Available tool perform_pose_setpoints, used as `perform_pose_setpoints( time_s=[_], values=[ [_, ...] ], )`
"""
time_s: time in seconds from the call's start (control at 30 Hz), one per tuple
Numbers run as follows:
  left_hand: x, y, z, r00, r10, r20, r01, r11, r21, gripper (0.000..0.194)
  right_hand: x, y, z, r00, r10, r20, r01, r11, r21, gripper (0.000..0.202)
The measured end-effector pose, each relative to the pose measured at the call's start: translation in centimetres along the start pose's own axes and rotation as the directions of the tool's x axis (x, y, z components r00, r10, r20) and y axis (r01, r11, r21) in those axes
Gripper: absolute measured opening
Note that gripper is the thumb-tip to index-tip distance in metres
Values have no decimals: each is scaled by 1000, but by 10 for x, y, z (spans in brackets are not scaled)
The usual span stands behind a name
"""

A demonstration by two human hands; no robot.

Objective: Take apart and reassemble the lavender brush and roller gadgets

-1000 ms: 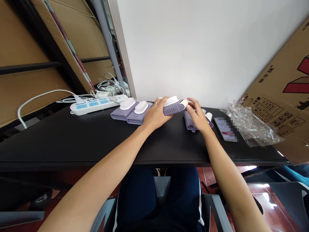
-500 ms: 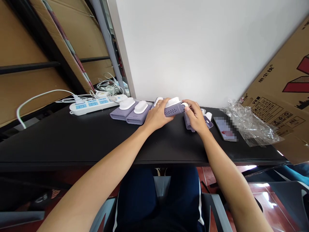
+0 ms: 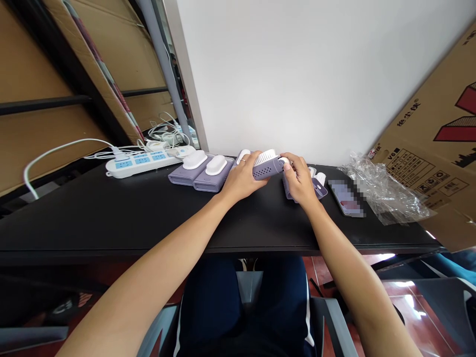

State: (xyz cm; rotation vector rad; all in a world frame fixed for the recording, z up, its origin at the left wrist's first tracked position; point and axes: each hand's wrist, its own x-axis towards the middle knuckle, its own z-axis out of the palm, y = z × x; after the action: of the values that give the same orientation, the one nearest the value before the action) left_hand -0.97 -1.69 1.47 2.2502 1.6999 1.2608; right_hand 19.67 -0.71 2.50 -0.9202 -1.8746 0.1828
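Observation:
My left hand (image 3: 243,176) is closed around a purple case (image 3: 262,171) with small holes along its side. A white brush (image 3: 265,157) sits in the case's top, bristles showing. At the case's right end, my right hand (image 3: 300,177) pinches a small white rounded piece (image 3: 284,161) between thumb and fingers; whether it is joined to the case I cannot tell. Behind and below this hand lies another purple item (image 3: 319,187) with white parts, largely hidden. Two purple cases (image 3: 207,182) topped with white oval brush backs (image 3: 216,165) stand left of my left hand, and another one is partly covered by it.
A white power strip (image 3: 148,161) with tangled cables lies at the back left of the black table (image 3: 111,218). To the right are a phone (image 3: 344,198) and crumpled clear plastic (image 3: 386,191). A cardboard box (image 3: 427,148) leans there, and a white panel (image 3: 290,74) stands behind.
Both hands keep nearly the same place and grip. The right hand's fingers have shifted very slightly at the end of the case.

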Motion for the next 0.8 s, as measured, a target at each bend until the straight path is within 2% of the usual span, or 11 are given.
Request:
perform_pose_setpoints(
  time_s=[0.23, 0.43, 0.5, 0.63, 0.8],
  values=[
    [-1, 1, -2, 1000, -11, 3, 11, 1000, -20, 74, -1, -9, 9, 997, -15, -80, 15, 1000, -5, 48],
    [-1, 2, -4, 997, -53, 48, 53, 999, 6, 73, -2, 0, 7, 994, 108, -26, -99, 966, 238, 53],
    [0, 2, -3, 998, -49, 37, 49, 999, -5, 73, -2, 1, 7, 992, 125, -25, -114, 957, 267, 55],
    [-1, 3, -1, 999, -42, -5, 42, 999, 1, 73, -3, -3, 3, 993, 97, -65, -84, 980, 182, 52],
    [-1, 4, -2, 997, -79, 15, 79, 997, 16, 74, -1, -5, 0, 998, 54, -33, -53, 998, 30, 43]
  ],
)
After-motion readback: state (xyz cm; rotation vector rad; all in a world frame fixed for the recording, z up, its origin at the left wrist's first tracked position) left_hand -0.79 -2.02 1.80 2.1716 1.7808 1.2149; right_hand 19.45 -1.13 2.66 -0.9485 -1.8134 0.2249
